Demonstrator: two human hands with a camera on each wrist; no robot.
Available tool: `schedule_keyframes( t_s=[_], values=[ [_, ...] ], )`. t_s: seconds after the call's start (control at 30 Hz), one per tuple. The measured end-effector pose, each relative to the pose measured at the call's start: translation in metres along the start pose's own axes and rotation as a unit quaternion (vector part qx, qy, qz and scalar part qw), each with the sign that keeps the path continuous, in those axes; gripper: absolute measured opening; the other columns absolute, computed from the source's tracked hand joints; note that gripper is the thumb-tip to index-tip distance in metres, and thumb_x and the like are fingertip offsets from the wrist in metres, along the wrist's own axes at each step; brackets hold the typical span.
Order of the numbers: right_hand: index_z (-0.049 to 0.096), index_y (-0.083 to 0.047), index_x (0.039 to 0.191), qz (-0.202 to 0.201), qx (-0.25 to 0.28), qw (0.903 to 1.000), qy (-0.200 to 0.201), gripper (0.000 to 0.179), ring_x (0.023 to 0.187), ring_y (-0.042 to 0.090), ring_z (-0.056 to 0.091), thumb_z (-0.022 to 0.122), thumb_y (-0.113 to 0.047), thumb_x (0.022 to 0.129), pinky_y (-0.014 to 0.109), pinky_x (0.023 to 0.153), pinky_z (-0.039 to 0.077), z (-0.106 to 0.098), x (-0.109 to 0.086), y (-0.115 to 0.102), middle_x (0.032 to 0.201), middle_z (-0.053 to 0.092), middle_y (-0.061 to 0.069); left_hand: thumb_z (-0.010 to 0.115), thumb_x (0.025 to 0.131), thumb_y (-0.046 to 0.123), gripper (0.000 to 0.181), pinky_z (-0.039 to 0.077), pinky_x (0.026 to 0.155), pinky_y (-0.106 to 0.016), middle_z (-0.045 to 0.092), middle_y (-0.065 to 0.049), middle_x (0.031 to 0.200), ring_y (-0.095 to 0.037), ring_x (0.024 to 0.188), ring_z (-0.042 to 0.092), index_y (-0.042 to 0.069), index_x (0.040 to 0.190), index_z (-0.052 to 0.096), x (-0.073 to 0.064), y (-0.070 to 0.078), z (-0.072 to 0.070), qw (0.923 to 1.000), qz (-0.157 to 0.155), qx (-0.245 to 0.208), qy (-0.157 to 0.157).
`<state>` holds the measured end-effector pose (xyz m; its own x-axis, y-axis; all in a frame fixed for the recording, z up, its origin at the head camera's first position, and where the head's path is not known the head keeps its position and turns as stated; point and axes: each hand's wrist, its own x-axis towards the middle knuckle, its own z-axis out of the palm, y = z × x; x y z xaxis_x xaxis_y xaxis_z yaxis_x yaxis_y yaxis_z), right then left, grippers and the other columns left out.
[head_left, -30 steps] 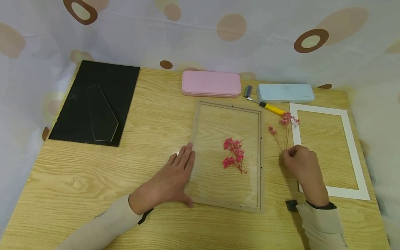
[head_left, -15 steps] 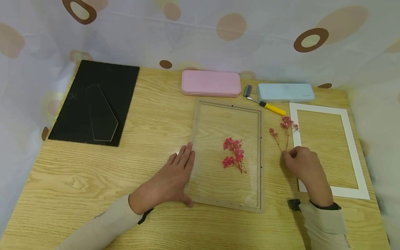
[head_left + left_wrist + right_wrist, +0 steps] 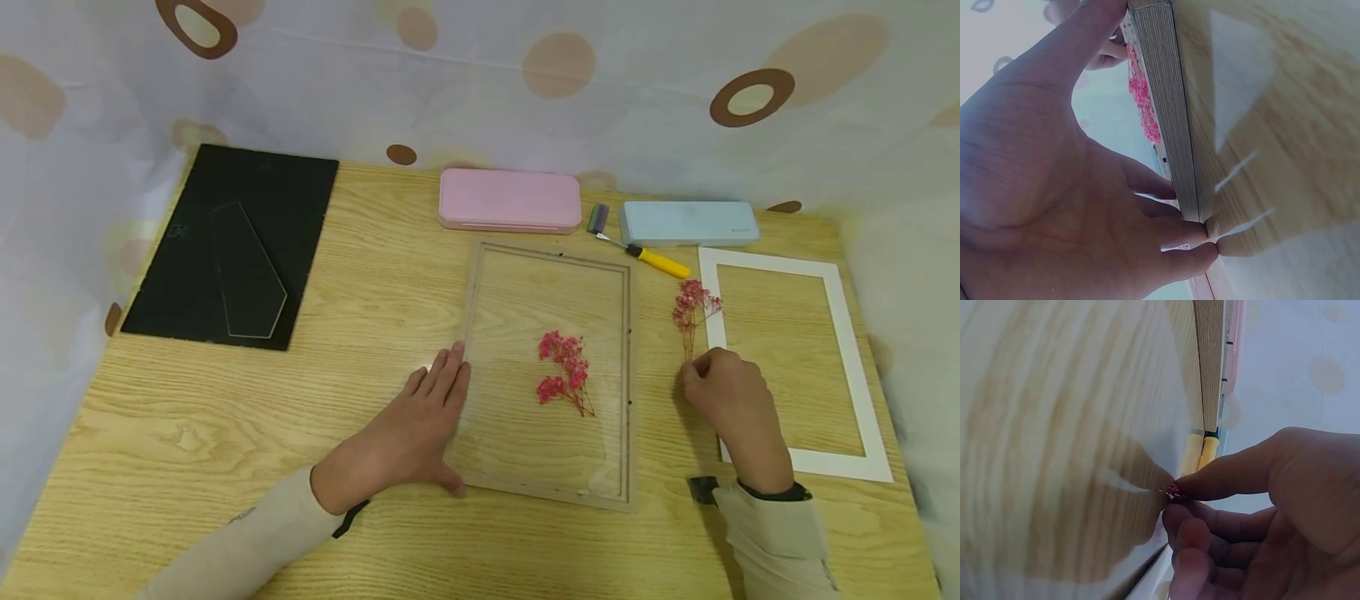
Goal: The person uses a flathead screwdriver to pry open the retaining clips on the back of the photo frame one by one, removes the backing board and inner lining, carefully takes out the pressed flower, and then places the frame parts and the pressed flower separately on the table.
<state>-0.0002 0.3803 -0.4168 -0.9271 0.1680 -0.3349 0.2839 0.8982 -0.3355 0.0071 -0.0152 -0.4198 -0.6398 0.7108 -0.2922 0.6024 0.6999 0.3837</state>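
Observation:
My left hand (image 3: 401, 446) rests with extended fingers against the left side of a wooden picture frame (image 3: 543, 495). In the left wrist view, its thumb is at the near corner and its fingertips (image 3: 1200, 256) meet the side and tabletop. A sprig of pink dried flowers (image 3: 566, 367) lies inside the frame, right of its middle. To the frame's right, my right hand (image 3: 731, 400) pinches the stem of a second pink dried flower sprig (image 3: 690, 304) between thumb and forefinger, low over the table. The right wrist view shows only the stem's end (image 3: 1173, 489) between the fingertips.
A white mat board (image 3: 853, 375) lies beside and partly beneath my right hand. Behind are a yellow-handled screwdriver (image 3: 663, 262), a small dark striped block (image 3: 597, 218), a pale blue case (image 3: 688, 223) and a pink case (image 3: 510, 200). A black backing board (image 3: 247, 250) lies far left.
The sprig in my right hand has turned, so its left branch now stands close against the other flowers. My left hand, the frame and the sprig inside it have stayed put.

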Motion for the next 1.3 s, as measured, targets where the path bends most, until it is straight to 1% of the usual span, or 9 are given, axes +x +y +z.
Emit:
schedule_keyframes(
  t_s=[0.4, 0.6, 0.67, 0.8, 0.9, 1.0, 1.13, 1.23, 1.3],
  values=[
    [0.066, 0.016, 0.099, 0.001, -0.013, 0.9999, 0.001, 0.035, 0.057, 0.023, 0.056, 0.054, -0.017, 0.097, 0.033, 0.046, 0.043, -0.003, -0.002, 0.0, 0.081, 0.066, 0.025, 0.087, 0.058, 0.067, 0.145, 0.024, 0.116, -0.054, -0.006, -0.03, 0.162, -0.041, 0.151, 0.005, -0.01, 0.155, 0.013, 0.0, 0.0, -0.003, 1.0, 0.001, 0.004, 0.002],
    [0.066, 0.016, 0.1, 0.003, -0.014, 0.9999, 0.007, 0.04, 0.059, 0.025, 0.058, 0.053, -0.022, 0.098, 0.034, 0.047, 0.043, -0.004, -0.001, 0.003, 0.084, 0.066, 0.027, 0.087, 0.058, 0.067, 0.144, 0.025, 0.116, -0.055, -0.005, -0.031, 0.162, -0.042, 0.151, 0.007, -0.011, 0.155, 0.014, 0.001, 0.0, -0.003, 0.9999, 0.008, 0.007, 0.007],
    [0.066, 0.016, 0.101, 0.006, -0.016, 0.9998, 0.013, 0.042, 0.059, 0.026, 0.058, 0.053, -0.024, 0.099, 0.034, 0.046, 0.043, -0.005, -0.003, 0.002, 0.085, 0.066, 0.028, 0.087, 0.058, 0.068, 0.145, 0.025, 0.116, -0.055, -0.005, -0.031, 0.162, -0.041, 0.151, 0.006, -0.011, 0.155, 0.014, 0.001, 0.0, -0.003, 1.0, 0.006, 0.006, 0.004],
    [0.065, 0.016, 0.103, -0.001, -0.017, 0.9987, 0.049, 0.04, 0.055, 0.024, 0.056, 0.055, -0.023, 0.099, 0.034, 0.044, 0.042, -0.004, -0.012, -0.008, 0.085, 0.066, 0.027, 0.087, 0.058, 0.067, 0.145, 0.024, 0.116, -0.054, -0.007, -0.029, 0.162, -0.04, 0.151, 0.004, -0.01, 0.156, 0.012, 0.001, 0.0, -0.003, 1.0, -0.002, 0.002, -0.004],
    [0.066, 0.012, 0.101, -0.031, -0.005, 0.997, 0.071, 0.031, 0.055, 0.021, 0.055, 0.057, -0.018, 0.099, 0.033, 0.046, 0.042, -0.002, -0.022, -0.021, 0.083, 0.067, 0.022, 0.087, 0.058, 0.067, 0.145, 0.023, 0.117, -0.054, -0.008, -0.029, 0.162, -0.04, 0.151, 0.003, -0.01, 0.156, 0.012, 0.001, 0.001, -0.002, 0.9999, -0.005, 0.001, -0.009],
    [0.068, 0.007, 0.101, -0.08, 0.012, 0.9945, 0.068, 0.023, 0.061, 0.019, 0.056, 0.061, -0.015, 0.098, 0.033, 0.053, 0.043, 0.003, -0.033, -0.036, 0.083, 0.068, 0.015, 0.086, 0.058, 0.068, 0.145, 0.023, 0.117, -0.054, -0.007, -0.029, 0.163, -0.04, 0.151, 0.003, -0.01, 0.156, 0.012, 0.001, 0.001, -0.002, 0.9999, -0.006, 0.002, -0.012],
    [0.07, 0.001, 0.098, -0.143, 0.023, 0.989, 0.03, 0.018, 0.064, 0.015, 0.055, 0.067, -0.017, 0.096, 0.032, 0.057, 0.044, 0.012, -0.044, -0.055, 0.078, 0.067, 0.005, 0.087, 0.058, 0.067, 0.144, 0.024, 0.116, -0.054, -0.006, -0.029, 0.163, -0.04, 0.151, 0.004, -0.01, 0.156, 0.013, 0.0, 0.001, -0.002, 0.9999, -0.005, 0.0, -0.01],
    [0.071, -0.003, 0.096, -0.167, 0.016, 0.9859, -0.003, 0.02, 0.063, 0.011, 0.052, 0.072, -0.023, 0.093, 0.03, 0.056, 0.043, 0.019, -0.048, -0.066, 0.075, 0.063, -0.002, 0.087, 0.058, 0.067, 0.144, 0.024, 0.116, -0.055, -0.006, -0.029, 0.162, -0.041, 0.151, 0.005, -0.01, 0.155, 0.014, 0.0, 0.002, -0.002, 1.0, -0.004, -0.003, -0.007],
    [0.071, -0.005, 0.093, -0.173, 0.006, 0.9846, -0.022, 0.022, 0.062, 0.009, 0.051, 0.074, -0.026, 0.091, 0.029, 0.056, 0.043, 0.024, -0.05, -0.071, 0.073, 0.06, -0.004, 0.087, 0.058, 0.066, 0.144, 0.024, 0.116, -0.055, -0.006, -0.029, 0.163, -0.041, 0.151, 0.005, -0.01, 0.155, 0.014, 0.0, 0.002, -0.002, 0.9999, -0.004, -0.006, -0.007]
  ],
)
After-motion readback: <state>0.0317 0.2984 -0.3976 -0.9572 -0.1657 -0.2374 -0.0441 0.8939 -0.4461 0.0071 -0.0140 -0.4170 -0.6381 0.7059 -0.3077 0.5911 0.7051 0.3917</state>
